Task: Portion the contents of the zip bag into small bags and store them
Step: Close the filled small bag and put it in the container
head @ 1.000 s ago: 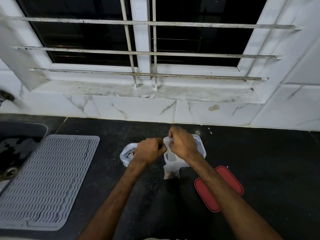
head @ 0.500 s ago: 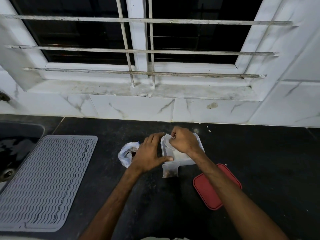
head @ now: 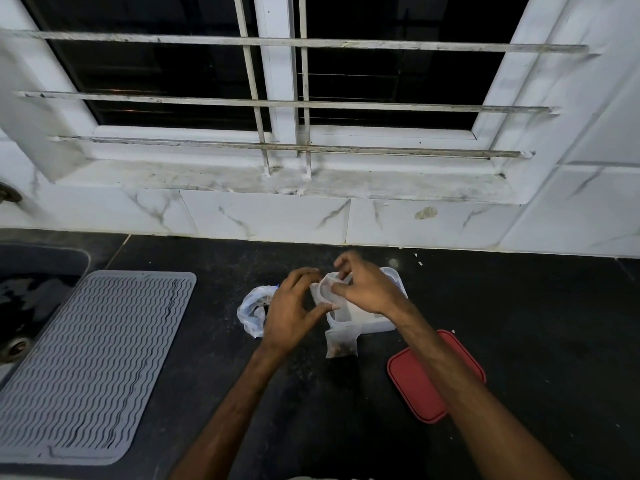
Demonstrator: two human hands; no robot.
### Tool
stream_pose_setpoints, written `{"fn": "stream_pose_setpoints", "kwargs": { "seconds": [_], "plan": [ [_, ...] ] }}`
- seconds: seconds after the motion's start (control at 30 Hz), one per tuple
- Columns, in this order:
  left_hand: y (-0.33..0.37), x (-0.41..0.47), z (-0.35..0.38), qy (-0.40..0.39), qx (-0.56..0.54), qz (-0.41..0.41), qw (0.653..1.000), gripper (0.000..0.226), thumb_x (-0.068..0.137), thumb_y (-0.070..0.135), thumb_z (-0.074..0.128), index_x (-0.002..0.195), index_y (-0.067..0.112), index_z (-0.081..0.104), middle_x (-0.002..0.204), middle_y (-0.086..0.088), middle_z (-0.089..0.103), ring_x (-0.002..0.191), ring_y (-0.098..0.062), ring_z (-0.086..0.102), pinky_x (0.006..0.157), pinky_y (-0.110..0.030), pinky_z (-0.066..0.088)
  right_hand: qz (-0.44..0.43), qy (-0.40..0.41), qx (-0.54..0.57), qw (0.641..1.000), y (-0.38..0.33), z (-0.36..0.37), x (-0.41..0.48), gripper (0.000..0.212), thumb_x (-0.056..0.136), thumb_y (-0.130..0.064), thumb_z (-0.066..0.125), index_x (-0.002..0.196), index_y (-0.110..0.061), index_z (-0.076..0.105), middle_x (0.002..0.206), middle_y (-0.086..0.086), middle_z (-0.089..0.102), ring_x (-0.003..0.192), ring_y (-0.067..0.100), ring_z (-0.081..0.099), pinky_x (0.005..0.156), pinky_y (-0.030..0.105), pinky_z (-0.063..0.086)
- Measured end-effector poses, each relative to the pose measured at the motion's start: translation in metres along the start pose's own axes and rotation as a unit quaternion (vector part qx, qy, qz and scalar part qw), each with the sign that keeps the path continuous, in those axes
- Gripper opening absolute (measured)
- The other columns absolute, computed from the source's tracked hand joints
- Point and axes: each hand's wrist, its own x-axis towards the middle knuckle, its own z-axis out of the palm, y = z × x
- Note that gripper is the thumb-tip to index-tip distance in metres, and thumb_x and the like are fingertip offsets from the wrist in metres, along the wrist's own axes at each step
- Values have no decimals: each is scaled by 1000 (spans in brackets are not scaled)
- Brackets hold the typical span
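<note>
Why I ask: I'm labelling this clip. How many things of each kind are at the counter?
Plastic bags: 3 (crumpled zip bag, filled small bag, open small bag held by the left hand and right hand)
Containers: 1
Red lids: 1
Grey mats: 1
Total: 6

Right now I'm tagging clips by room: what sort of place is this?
Probably a home kitchen: black stone countertop, dark sink beside a grey ribbed drying mat, and a clear plastic food container.
</note>
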Motion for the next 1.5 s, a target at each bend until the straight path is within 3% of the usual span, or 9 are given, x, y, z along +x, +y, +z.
{"fn": "stream_pose_setpoints", "kwargs": {
  "seconds": [0.2, 0.37, 0.67, 0.8, 0.87, 0.97, 1.13, 1.33, 1.5],
  "plan": [
    [5, -3, 0, -4, -29, -1, 1000, 58, 79, 57, 70, 123, 21, 61, 128, 9, 56, 114, -3, 56, 90, -29, 54, -59, 4, 6, 998, -4, -5, -4, 27, 89, -17, 68, 112, -17, 55, 101, -2, 65, 84, 11, 62, 68, 18, 47],
    [19, -2, 3, -9, -52, -19, 998, 60, 73, 65, 69, 123, 38, 48, 119, 13, 60, 108, -1, 57, 88, -19, 49, -69, 90, -78, 991, -9, 9, -3, 16, 90, -12, 63, 104, -17, 57, 97, 3, 69, 88, 19, 65, 73, 32, 54],
    [13, -7, 2, 30, -99, -48, 993, 39, 86, 47, 68, 118, 28, 57, 113, 11, 65, 105, -7, 63, 86, -27, 53, -165, 129, -7, 978, -8, 2, -17, 21, 96, -34, 58, 106, -15, 60, 122, -1, 54, 115, 12, 49, 95, 25, 43],
    [6, -9, 9, 25, -124, -47, 991, 18, 92, 19, 66, 110, 18, 62, 109, 7, 68, 102, -10, 66, 86, -38, 56, -112, -7, -36, 993, 10, 11, -12, 27, 95, -37, 59, 105, -13, 68, 130, 0, 56, 120, 13, 52, 102, 31, 42],
    [-3, -11, 16, 34, -138, -71, 987, 21, 91, 14, 68, 111, 16, 62, 112, 6, 67, 106, -12, 65, 90, -39, 56, -107, 44, -79, 990, 25, 13, -5, 19, 96, -28, 60, 105, -15, 69, 133, 0, 57, 121, 16, 53, 101, 33, 43],
    [-19, -17, 21, 58, -128, -118, 983, 21, 91, 12, 67, 111, 16, 62, 112, 8, 66, 104, -10, 65, 88, -44, 56, -79, 122, -65, 987, 43, 3, 2, 13, 94, -17, 59, 96, -12, 71, 111, 2, 65, 101, 17, 60, 88, 32, 48],
    [-19, -18, 29, 38, -120, -132, 983, 22, 91, 9, 65, 107, 23, 61, 110, 8, 65, 102, -7, 64, 87, -42, 56, 25, 68, -115, 991, 69, 6, 17, 12, 89, -19, 68, 98, -15, 74, 105, 2, 70, 94, 18, 66, 83, 29, 51],
    [-15, -15, 30, 33, -115, -126, 985, 30, 91, 8, 64, 103, 35, 58, 106, 8, 65, 98, -5, 64, 86, -42, 56, 8, -72, -161, 984, 48, 30, 33, 32, 94, -17, 60, 122, -31, 64, 105, -3, 69, 90, 18, 69, 74, 32, 56],
    [-17, -9, 20, 38, -109, -124, 986, 41, 87, 6, 67, 103, 42, 55, 108, 9, 65, 99, -5, 64, 85, -43, 56, -8, -96, -315, 944, 44, 38, 35, 25, 97, -17, 53, 119, -14, 64, 114, 7, 67, 106, 26, 64, 84, 32, 50]
  ]
}}
